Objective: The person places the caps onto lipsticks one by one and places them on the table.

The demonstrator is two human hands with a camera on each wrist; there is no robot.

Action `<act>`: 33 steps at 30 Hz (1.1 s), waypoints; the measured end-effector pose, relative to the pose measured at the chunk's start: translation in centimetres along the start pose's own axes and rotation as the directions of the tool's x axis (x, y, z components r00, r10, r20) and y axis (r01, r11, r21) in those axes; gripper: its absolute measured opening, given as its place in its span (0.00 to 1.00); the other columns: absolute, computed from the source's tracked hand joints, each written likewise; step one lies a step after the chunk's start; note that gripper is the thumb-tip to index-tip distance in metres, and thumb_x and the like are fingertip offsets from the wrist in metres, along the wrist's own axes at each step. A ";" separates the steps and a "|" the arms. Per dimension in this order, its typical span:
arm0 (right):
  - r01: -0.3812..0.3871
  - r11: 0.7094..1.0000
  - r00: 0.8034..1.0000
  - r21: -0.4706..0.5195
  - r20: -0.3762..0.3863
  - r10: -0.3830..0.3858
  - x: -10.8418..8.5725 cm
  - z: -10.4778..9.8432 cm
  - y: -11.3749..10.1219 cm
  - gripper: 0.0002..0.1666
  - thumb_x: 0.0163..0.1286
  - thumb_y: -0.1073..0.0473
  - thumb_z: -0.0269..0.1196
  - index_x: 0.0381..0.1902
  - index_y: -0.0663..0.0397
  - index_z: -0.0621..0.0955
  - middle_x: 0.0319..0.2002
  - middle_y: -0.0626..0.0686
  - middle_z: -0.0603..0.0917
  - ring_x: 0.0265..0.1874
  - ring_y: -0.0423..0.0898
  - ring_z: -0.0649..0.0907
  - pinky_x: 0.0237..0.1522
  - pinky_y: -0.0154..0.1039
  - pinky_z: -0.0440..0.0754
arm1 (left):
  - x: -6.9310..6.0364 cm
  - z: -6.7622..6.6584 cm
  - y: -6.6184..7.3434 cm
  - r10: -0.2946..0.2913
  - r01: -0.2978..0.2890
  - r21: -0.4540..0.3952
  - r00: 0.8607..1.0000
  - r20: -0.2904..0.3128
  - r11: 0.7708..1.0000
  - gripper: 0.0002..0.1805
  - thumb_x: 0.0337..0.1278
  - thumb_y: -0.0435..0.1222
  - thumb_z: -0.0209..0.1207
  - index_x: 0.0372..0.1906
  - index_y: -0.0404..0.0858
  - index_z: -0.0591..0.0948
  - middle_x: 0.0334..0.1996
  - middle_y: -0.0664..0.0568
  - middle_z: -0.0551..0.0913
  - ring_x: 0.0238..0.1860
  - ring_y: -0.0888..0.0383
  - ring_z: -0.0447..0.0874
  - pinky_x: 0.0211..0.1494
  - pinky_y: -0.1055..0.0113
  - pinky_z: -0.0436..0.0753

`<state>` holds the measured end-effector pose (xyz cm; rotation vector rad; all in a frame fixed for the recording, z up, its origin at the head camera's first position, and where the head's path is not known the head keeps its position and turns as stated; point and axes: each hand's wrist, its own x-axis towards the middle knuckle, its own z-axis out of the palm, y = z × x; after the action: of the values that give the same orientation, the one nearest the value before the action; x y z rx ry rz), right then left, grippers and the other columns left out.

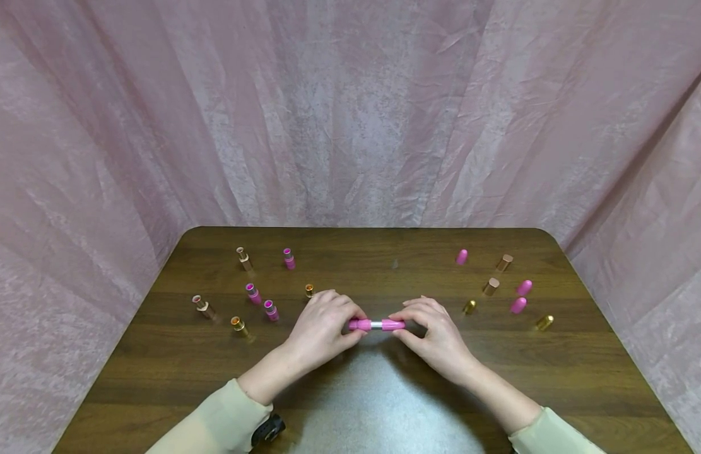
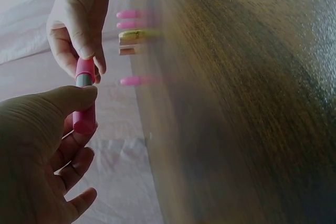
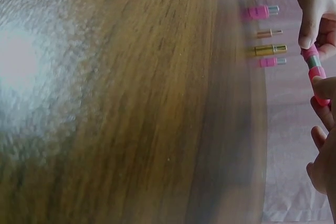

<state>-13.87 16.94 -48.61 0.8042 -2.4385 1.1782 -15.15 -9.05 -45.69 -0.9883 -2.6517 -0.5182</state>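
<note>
Above the middle of the table, my left hand point(image 1: 322, 326) pinches the pink base of a lipstick tube point(image 1: 359, 325) between thumb and fingers. Opposite it, my right hand point(image 1: 435, 337) grips a pink lipstick cap point(image 1: 392, 325) by its rounded end. Tube and cap lie level in one line, with a silver collar point(image 1: 376, 325) showing between them. The left wrist view shows the flat end of the pink base point(image 2: 84, 121) under the left thumb. In the right wrist view the cap point(image 3: 316, 72) partly covers the silver collar. Just behind the left hand stands a gold lipstick tube point(image 1: 310, 290).
Several uncapped tubes stand at the left: pink point(image 1: 253, 294), rose-gold point(image 1: 203, 307) and gold point(image 1: 239, 326). Loose caps in pink point(image 1: 518, 305), rose-gold point(image 1: 491, 286) and gold point(image 1: 545, 323) stand at the right. A pink curtain point(image 1: 350, 113) hangs behind the wooden table point(image 1: 384, 265).
</note>
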 end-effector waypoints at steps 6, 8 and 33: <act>0.010 1.000 1.000 -0.010 -0.002 -0.010 0.1 0.2 -0.1 0.21 0.53 0.64 0.80 0.46 0.47 0.90 0.45 0.41 0.88 0.56 0.52 0.80 0.67 0.53 0.66 | 0.1 0.0 0.1 0.008 -0.008 0.005 1.000 0.003 1.000 0.08 0.55 0.45 0.73 0.37 0.52 0.86 0.34 0.66 0.82 0.39 0.61 0.73 0.66 0.57 0.71; 0.016 1.000 1.000 -0.012 -0.002 -0.016 0.1 0.3 0.0 0.21 0.53 0.64 0.80 0.46 0.47 0.90 0.45 0.42 0.88 0.56 0.52 0.80 0.67 0.53 0.66 | 0.1 0.0 0.1 0.010 -0.010 0.006 1.000 0.000 1.000 0.08 0.55 0.45 0.73 0.37 0.51 0.86 0.34 0.66 0.82 0.39 0.61 0.73 0.66 0.57 0.71; 0.045 0.999 0.999 0.014 -0.017 -0.045 0.1 1.1 -0.3 0.21 0.53 0.64 0.80 0.45 0.45 0.89 0.46 0.44 0.88 0.56 0.53 0.81 0.68 0.54 0.67 | 0.2 0.3 0.7 0.012 -0.012 -0.014 1.000 0.002 1.000 0.08 0.54 0.45 0.74 0.38 0.51 0.87 0.34 0.66 0.82 0.42 0.61 0.74 0.65 0.57 0.71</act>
<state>-13.76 15.85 -49.07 0.8456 -2.3878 1.1824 -14.86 -8.30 -45.67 -1.0088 -2.6459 -0.5333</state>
